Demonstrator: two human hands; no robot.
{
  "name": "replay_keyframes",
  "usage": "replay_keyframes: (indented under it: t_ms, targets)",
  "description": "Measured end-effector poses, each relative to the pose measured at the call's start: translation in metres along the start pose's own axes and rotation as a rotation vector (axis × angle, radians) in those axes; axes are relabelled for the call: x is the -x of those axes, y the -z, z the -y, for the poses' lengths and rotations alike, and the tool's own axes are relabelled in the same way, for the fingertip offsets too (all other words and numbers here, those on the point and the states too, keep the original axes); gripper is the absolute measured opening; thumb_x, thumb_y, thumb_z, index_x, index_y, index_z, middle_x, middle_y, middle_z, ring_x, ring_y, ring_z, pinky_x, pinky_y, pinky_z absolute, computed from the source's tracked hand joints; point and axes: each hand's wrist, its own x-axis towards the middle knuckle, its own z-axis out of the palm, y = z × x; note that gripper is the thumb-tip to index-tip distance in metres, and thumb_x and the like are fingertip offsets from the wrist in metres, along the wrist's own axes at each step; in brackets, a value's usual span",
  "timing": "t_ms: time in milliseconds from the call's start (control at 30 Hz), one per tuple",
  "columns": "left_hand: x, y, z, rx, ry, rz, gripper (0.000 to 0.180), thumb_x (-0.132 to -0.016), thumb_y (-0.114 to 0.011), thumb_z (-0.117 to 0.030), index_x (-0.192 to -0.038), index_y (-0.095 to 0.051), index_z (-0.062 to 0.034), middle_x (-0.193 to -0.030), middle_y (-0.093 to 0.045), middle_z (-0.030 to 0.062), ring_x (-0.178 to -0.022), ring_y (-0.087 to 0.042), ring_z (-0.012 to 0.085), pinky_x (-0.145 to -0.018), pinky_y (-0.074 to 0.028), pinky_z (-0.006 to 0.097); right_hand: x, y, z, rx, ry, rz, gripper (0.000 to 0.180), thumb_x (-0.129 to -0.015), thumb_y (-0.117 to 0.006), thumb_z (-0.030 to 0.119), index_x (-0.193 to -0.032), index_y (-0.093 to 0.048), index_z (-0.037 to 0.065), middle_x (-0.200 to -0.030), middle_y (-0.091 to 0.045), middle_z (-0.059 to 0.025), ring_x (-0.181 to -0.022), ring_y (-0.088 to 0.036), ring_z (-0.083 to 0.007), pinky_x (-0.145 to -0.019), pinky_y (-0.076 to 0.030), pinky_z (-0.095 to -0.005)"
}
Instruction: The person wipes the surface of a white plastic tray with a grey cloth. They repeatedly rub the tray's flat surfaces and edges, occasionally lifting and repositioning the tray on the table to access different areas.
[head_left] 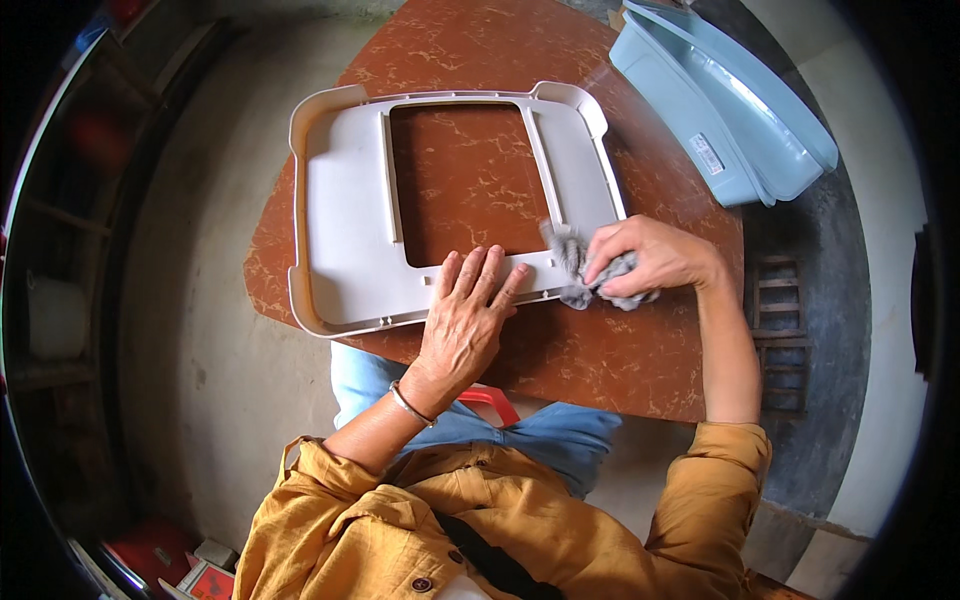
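A white plastic frame (pixel 345 210) with rounded corners and a big rectangular opening lies on the brown marbled table (pixel 630 360). My left hand (pixel 468 310) rests on its near edge, below the opening, fingers stretched and a little apart. A bunched grey cloth (pixel 572 262) is gripped in my right hand (pixel 650 258) and pressed against the frame's near right corner. Part of the cloth hangs over the rim, and that corner is hidden beneath it.
Light blue plastic tubs (pixel 700 110), apparently nested, stand at the table's far right. Something red (pixel 490 402) shows under the near edge, by my knees. Dark shelving (pixel 60 300) runs along the left side, and a wooden rack (pixel 780 330) lies on the floor to the right.
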Motion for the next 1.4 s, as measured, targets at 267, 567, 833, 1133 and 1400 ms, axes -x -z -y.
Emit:
replay_keyframes:
  t_ms: [267,567,833,1133,1400]
  targets:
    - [-0.001,-0.002,-0.002,-0.017,-0.011,-0.005,0.049,-0.083,-0.065,-0.018,-0.131,-0.055,-0.0108,-0.137,-0.049,0.0183,-0.127,-0.045,0.0354,-0.111,-0.028,0.051,-0.022,0.019,-0.069,0.204,0.025,-0.843,0.028,-0.084,-0.068,0.020,-0.106,-0.068,0.003,-0.113,-0.060,-0.0100,-0.097,-0.061,-0.0212,-0.088,-0.049,-0.0328]
    - [-0.001,0.002,0.001,-0.011,-0.015,0.015,0.053,-0.083,-0.066,-0.015,-0.134,-0.054,-0.0140,-0.139,-0.050,0.0152,-0.130,-0.044,0.0327,-0.112,-0.028,0.050,-0.021,-0.034,-0.033,0.116,-0.015,-0.537,0.035,-0.079,-0.065,0.023,-0.105,-0.068,-0.001,-0.081,-0.067,-0.0174,-0.078,-0.064,-0.0287,-0.078,-0.050,-0.0351]
    - [0.003,0.060,0.055,-0.194,0.031,0.201,0.060,-0.077,-0.054,0.010,-0.130,-0.061,-0.0183,-0.148,-0.043,0.0089,-0.146,-0.015,0.0397,-0.113,-0.011,0.068,0.101,0.006,-0.041,-0.846,0.362,-1.102,0.052,-0.083,-0.059,0.030,-0.122,-0.058,-0.005,-0.115,-0.062,-0.0135,-0.106,-0.059,-0.0189,-0.098,-0.043,-0.0319]
    - [0.006,0.013,0.007,0.264,0.013,0.009,0.035,-0.072,-0.080,-0.024,-0.102,-0.066,-0.0096,-0.126,-0.060,0.0083,-0.134,-0.043,0.0301,-0.115,-0.013,0.062,-0.006,-0.035,-0.007,0.300,0.377,-0.881,0.008,-0.083,-0.069,0.009,-0.091,-0.069,0.007,-0.107,-0.061,-0.0046,-0.098,-0.058,-0.0211,-0.087,-0.050,-0.0349]
    - [0.013,0.008,0.005,0.319,-0.028,-0.046,0.019,-0.071,-0.080,-0.014,-0.078,-0.062,-0.0113,-0.090,-0.056,0.0024,-0.112,-0.057,0.0220,-0.113,-0.015,0.065,-0.052,-0.059,-0.007,0.331,0.457,-0.327,0.024,-0.081,-0.063,0.023,-0.064,-0.065,0.005,-0.094,-0.062,-0.0052,-0.090,-0.055,-0.0252,-0.082,-0.046,-0.0362]
